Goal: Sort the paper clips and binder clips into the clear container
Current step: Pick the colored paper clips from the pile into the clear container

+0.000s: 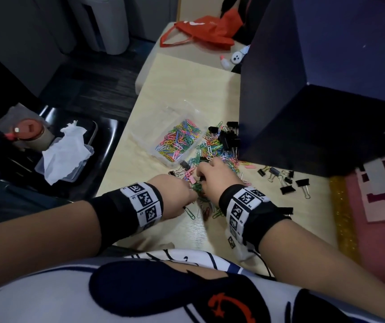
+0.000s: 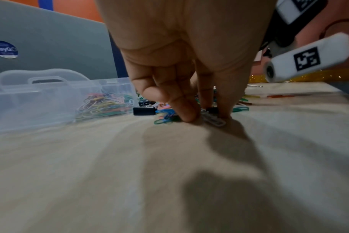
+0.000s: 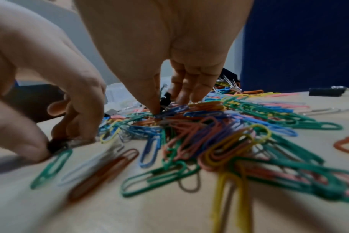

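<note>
A clear container (image 1: 150, 149) (image 2: 40, 107) holds several coloured paper clips on the light table. Right of it lies a mixed pile of paper clips (image 1: 212, 148) (image 3: 219, 138) and black binder clips (image 1: 228, 136). Both hands work at the near end of that pile. My left hand (image 1: 186, 194) (image 2: 205, 116) (image 3: 56, 141) pinches a small black binder clip (image 3: 57, 145) against the table, with a white paper clip (image 2: 214, 120) under its fingertips. My right hand (image 1: 206, 178) (image 3: 165, 105) reaches down into the pile, thumb and fingers closed round another small black binder clip (image 3: 166, 100).
Several loose binder clips (image 1: 284, 180) lie to the right of the hands. A tall dark blue partition (image 1: 303, 101) stands close behind the pile. A plastic tray with tissue (image 1: 65, 157) sits off the table's left edge. A pink mat (image 1: 373, 201) lies at right.
</note>
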`<state>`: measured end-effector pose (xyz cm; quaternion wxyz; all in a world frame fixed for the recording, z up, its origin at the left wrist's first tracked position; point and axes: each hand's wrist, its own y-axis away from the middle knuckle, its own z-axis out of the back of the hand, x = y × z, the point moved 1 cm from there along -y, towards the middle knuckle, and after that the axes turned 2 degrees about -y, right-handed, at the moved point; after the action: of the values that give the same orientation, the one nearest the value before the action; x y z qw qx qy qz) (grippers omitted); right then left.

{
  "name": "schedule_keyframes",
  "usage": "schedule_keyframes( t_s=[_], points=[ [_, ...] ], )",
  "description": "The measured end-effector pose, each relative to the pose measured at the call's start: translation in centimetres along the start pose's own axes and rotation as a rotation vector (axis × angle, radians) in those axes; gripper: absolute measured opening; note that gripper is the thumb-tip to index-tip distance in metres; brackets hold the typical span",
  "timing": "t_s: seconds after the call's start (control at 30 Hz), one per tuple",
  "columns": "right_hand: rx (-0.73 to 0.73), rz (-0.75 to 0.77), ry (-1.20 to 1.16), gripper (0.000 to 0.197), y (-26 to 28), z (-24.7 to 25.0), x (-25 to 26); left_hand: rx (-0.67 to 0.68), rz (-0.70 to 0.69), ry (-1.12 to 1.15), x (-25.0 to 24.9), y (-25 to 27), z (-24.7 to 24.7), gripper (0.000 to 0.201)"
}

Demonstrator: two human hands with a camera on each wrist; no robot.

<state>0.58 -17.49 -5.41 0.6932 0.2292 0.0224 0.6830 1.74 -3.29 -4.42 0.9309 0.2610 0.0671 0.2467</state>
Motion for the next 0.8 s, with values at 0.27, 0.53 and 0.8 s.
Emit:
schedule_keyframes(
  t_s=[0.27, 0.53, 0.8],
  points=[
    [-0.152, -0.104, -0.314, 0.018, 2.1, 0.9, -1.3, -0.133, 0.047, 0.058, -0.1, 0.0, 0.8, 0.023],
    [-0.222, -0.199, -0.376, 0.028, 5.1, 1.1, -4.3, -0.375, 0.022, 0.152, -0.2, -1.7, 3.0, 0.029],
    [-0.322, -0.309, -0.420, 0.022, 7.1, 1.6, -7.2, -0.373, 0.044, 0.289, -1.7, -4.5, 5.8, 0.021]
  ],
)
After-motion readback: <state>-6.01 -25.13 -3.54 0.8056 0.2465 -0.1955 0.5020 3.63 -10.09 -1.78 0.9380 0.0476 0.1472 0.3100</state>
